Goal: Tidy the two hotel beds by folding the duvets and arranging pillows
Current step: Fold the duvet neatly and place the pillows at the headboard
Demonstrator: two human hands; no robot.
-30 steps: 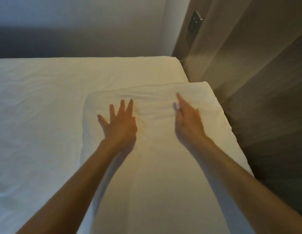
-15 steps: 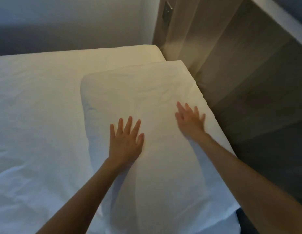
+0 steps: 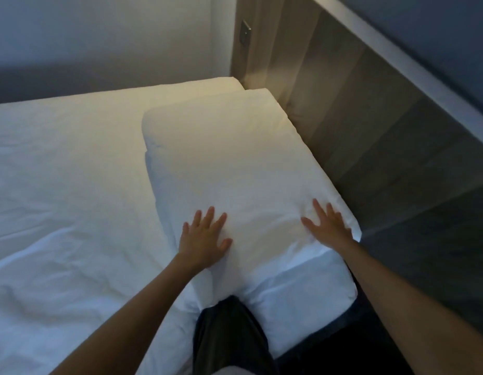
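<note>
**Against the headboard (image 3: 370, 125), two flat palms on the pillow (image 3: 227, 158)**

Along the right-hand edge of the bed (image 3: 72, 190), the white pillow lies flat on the sheet. One long side is just beside the wooden headboard, and its far end is near the corner of the room. Both hands rest on its near end.

The left hand (image 3: 204, 239) lies palm down with fingers straight and spread, close to the pillow's left edge, holding nothing. The right hand (image 3: 328, 226) lies the same way, fingers fanned and straight, at the pillow's near right corner, just beside the headboard. The cloth is creased around its fingertips.

Bare forearms reach in from the bottom of the view. Between them a dark trouser leg (image 3: 229, 328) presses into the mattress edge and dents it.

To the left the sheet is white and wrinkled, with deeper folds towards the near side. A pale ledge (image 3: 397, 58) caps the headboard. A small dark switch plate (image 3: 245, 33) sits on the wooden panel past the pillow's far end. A plain light wall (image 3: 99, 31) runs behind the far side of the bed.
</note>
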